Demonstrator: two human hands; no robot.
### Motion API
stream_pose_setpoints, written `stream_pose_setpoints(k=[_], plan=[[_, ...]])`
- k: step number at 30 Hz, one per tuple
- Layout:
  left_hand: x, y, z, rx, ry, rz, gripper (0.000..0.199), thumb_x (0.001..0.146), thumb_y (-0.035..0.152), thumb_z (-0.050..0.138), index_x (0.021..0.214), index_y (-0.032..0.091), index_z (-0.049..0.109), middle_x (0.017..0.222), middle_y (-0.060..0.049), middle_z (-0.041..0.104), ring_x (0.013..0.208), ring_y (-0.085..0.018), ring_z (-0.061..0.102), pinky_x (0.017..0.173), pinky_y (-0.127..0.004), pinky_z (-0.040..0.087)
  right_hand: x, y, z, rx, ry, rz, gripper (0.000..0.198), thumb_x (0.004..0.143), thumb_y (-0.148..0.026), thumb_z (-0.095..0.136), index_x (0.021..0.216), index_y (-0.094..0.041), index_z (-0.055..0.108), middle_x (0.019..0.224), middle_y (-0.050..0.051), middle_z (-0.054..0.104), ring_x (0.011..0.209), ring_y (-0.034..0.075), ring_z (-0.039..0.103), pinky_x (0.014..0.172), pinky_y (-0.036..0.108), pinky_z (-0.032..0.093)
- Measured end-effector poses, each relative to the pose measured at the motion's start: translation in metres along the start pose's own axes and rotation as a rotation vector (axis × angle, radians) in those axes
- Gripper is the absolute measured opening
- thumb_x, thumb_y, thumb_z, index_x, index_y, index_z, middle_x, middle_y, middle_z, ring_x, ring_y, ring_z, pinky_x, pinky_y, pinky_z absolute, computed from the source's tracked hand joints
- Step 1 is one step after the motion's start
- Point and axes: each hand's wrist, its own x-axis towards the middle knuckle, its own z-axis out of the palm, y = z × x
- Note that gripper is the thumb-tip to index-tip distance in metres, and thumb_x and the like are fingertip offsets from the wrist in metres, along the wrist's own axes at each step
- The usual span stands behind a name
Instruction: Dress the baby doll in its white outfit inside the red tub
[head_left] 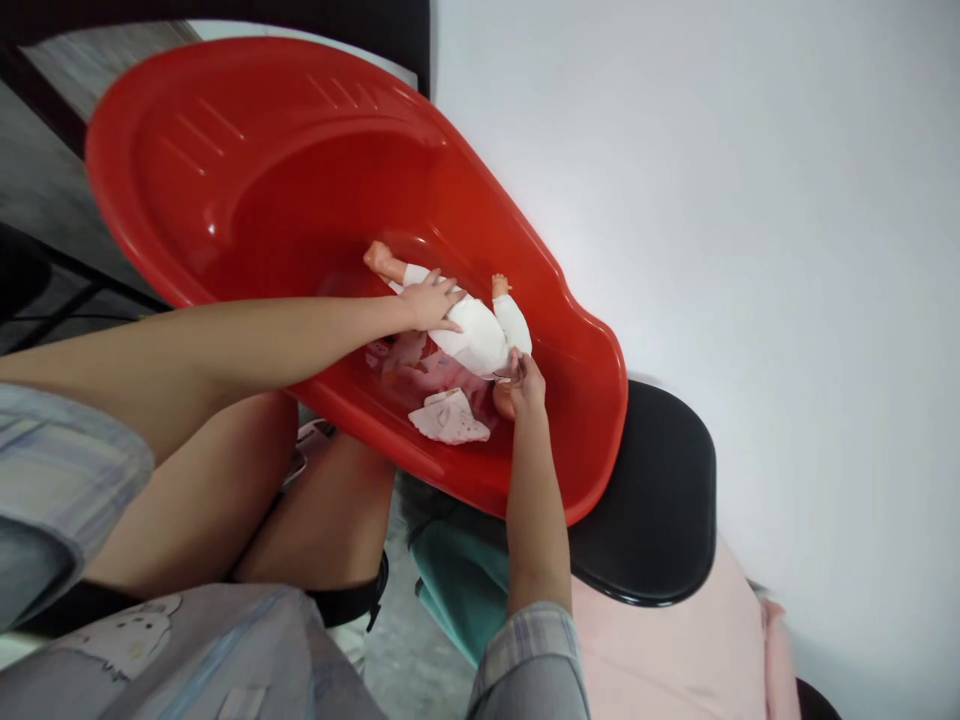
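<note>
A baby doll in a white suit lies in a large red plastic tub. My left hand rests flat on the doll's legs and lower body, fingers spread. My right hand is curled around the doll's head at the near end. A small white patterned cloth lies on the tub floor just left of my right hand. One bare doll foot sticks out at the far end, and a small doll hand points up.
The tub rests tilted on a black round seat. A teal cloth and a pink cloth lie below it. My bare knees are under the tub's near edge. A white wall fills the right side.
</note>
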Motion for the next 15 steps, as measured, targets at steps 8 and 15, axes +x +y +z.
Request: stream_pose_setpoints(k=[8,15], plan=[[0.009,-0.015,0.005,-0.002,-0.015,0.010,0.085,0.098,0.066,0.066,0.167,0.021,0.046,0.164,-0.020,0.042,0.152,-0.048,0.027,0.123,-0.056,0.021,-0.020,-0.021,0.012,-0.133,0.106,0.093,0.019,0.101,-0.020,0.046,0.112,-0.016,0.061,0.106,0.014,0.077,0.104,0.020,0.079,0.089,0.031,0.066],[0.010,-0.014,0.004,0.007,-0.027,-0.010,0.087,0.097,0.067,0.067,0.167,0.020,0.046,0.158,-0.021,0.047,0.147,-0.045,0.035,0.122,-0.054,0.024,-0.043,-0.015,0.017,-1.013,-0.310,0.041,0.039,0.105,-0.025,0.046,0.141,-0.014,0.055,0.112,0.015,0.076,0.101,0.023,0.078,0.088,0.034,0.064]])
